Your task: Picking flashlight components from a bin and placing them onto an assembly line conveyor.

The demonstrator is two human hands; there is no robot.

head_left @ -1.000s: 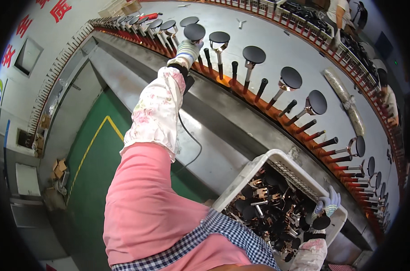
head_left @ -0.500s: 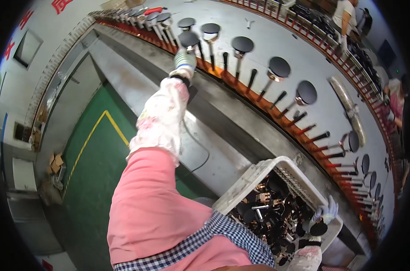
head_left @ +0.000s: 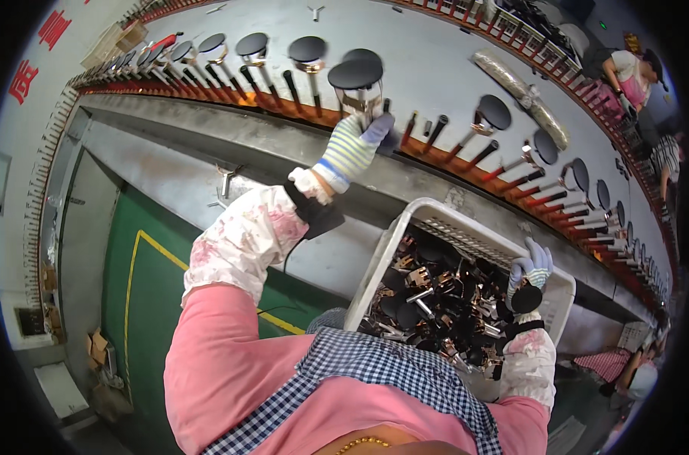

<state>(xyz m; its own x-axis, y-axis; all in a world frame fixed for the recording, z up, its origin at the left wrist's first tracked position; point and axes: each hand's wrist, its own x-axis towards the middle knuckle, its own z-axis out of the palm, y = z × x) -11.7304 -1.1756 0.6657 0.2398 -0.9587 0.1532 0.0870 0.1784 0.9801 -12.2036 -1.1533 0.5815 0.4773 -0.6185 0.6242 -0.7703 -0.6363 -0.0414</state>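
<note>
My left hand [head_left: 346, 155], in a striped knit glove, is closed around the lower part of a disc-topped metal fitting [head_left: 357, 70]. The fitting has a round black top and a shiny copper-toned body. It stands above the line of pegs; whether its foot sits on one is hidden by my fingers. A bare black peg [head_left: 437, 132] rises to the right. My right hand [head_left: 535, 264], also gloved, is at the right side of a white plastic crate [head_left: 396, 231], with a second black disc-topped piece [head_left: 526, 298] against its palm. Many similar fittings [head_left: 416, 307] lie jumbled inside the crate.
An orange-red rail with upright pegs curves along the bench edge [head_left: 284, 144], many pegs carrying fittings [head_left: 308, 50]. A plastic-wrapped roll [head_left: 520, 95] lies on the grey surface beyond. Other people [head_left: 629, 76] work at the right. Green floor [head_left: 166, 292] shows at left.
My left hand has moved right along the rail and toward me, holding a disc-topped fitting. The view has turned to the right. My right hand stays by the crate's right side.
</note>
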